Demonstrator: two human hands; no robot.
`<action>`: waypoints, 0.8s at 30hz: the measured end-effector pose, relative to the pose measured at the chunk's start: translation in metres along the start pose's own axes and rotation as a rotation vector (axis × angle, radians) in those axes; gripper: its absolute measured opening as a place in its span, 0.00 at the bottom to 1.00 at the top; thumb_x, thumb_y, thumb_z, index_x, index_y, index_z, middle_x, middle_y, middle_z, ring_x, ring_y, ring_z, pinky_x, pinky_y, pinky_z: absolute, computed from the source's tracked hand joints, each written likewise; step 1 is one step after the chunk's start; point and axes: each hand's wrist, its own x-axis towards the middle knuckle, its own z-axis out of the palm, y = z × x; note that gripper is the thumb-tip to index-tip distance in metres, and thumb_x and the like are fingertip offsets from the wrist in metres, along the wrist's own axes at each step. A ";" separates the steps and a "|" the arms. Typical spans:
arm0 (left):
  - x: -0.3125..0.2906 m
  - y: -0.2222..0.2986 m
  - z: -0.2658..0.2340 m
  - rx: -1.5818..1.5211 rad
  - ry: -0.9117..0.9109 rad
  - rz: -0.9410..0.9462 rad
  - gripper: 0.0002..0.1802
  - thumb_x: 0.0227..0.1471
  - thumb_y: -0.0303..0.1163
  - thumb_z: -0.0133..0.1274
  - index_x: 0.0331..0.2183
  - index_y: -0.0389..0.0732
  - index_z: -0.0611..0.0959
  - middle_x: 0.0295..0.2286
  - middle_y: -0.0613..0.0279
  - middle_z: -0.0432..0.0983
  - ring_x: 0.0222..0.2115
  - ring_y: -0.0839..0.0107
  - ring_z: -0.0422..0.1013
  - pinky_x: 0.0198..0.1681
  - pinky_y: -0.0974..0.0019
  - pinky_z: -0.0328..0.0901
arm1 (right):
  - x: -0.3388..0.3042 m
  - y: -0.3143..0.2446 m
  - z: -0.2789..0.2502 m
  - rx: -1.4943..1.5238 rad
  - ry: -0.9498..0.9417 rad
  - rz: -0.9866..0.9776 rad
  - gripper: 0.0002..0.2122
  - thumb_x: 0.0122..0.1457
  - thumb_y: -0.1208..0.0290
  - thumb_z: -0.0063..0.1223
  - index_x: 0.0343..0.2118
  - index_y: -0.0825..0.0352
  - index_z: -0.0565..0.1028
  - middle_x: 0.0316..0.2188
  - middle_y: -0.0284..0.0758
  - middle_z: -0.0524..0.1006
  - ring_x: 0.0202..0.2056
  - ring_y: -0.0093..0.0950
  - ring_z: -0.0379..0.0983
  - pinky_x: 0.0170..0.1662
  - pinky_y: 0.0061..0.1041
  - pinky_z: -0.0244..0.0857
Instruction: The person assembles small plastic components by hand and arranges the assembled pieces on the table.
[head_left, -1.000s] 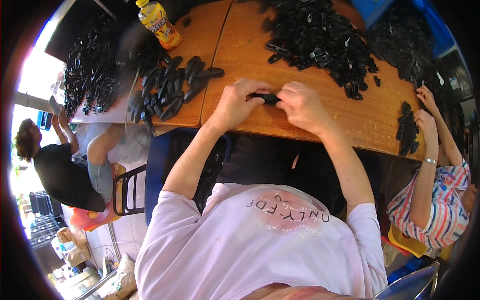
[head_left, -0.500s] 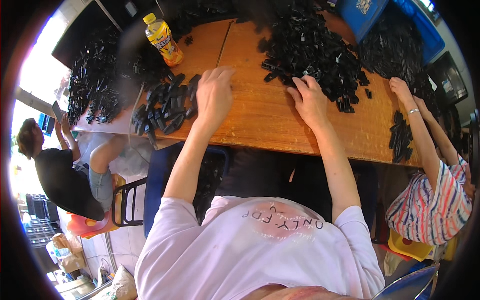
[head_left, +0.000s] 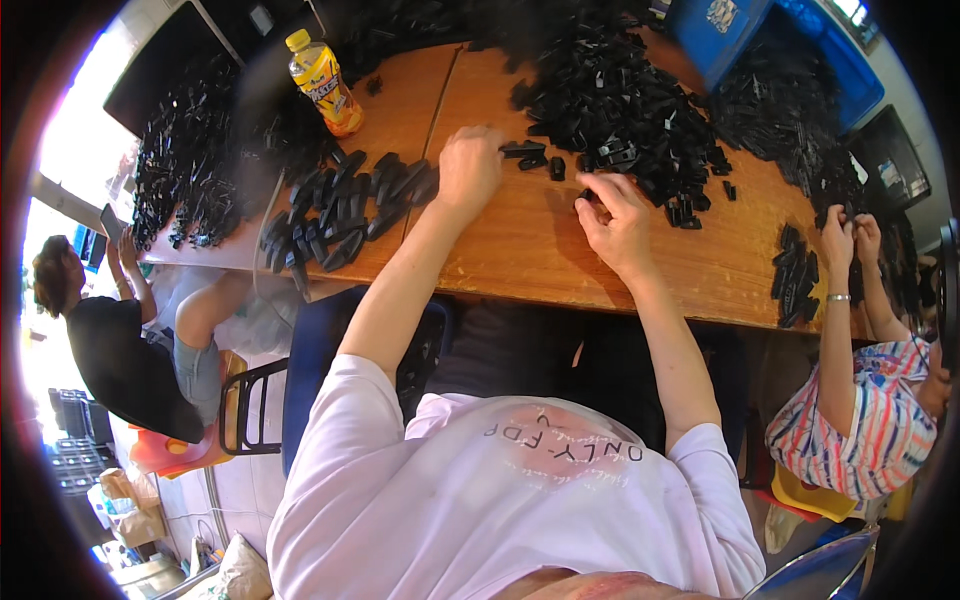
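Over the middle of the wooden table, my left hand has its fingers curled together at the end of a narrow black plastic part. My right hand pinches a small black plastic piece between thumb and fingers, just in front of a big heap of black plastic parts. One short black part lies apart between my hands. Left of my left arm, several longer black pieces lie in a loose group.
A yellow-capped drink bottle stands behind the left group. More black parts are heaped far left. At right, a co-worker in a striped top handles pieces near a blue bin. Another person sits at left holding a phone.
My left hand has moved right, away from the left group, to a black part. My right hand has drawn slightly nearer, pinching a small piece. The right co-worker's hands have shifted right and nearer.
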 end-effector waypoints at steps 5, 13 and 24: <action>-0.036 0.015 -0.044 0.254 -0.028 0.175 0.09 0.49 0.21 0.57 0.35 0.38 0.86 0.36 0.55 0.82 0.43 0.53 0.76 0.46 0.52 0.70 | -0.025 -0.001 -0.018 -0.090 -0.130 -0.078 0.08 0.58 0.78 0.67 0.40 0.68 0.82 0.39 0.36 0.83 0.37 0.38 0.80 0.39 0.32 0.75; -0.095 0.027 -0.081 0.076 -0.055 0.229 0.13 0.49 0.20 0.59 0.40 0.36 0.86 0.50 0.53 0.81 0.49 0.53 0.76 0.52 0.54 0.71 | -0.028 -0.014 -0.019 -0.189 -0.141 -0.047 0.09 0.58 0.74 0.69 0.40 0.68 0.82 0.45 0.36 0.81 0.45 0.40 0.78 0.45 0.36 0.74; -0.073 0.022 -0.051 -0.198 -0.082 0.107 0.20 0.54 0.28 0.65 0.50 0.39 0.86 0.47 0.56 0.83 0.47 0.51 0.76 0.51 0.52 0.70 | -0.011 -0.019 0.016 -0.105 -0.214 -0.084 0.12 0.61 0.68 0.68 0.44 0.66 0.83 0.41 0.36 0.82 0.41 0.38 0.80 0.42 0.35 0.74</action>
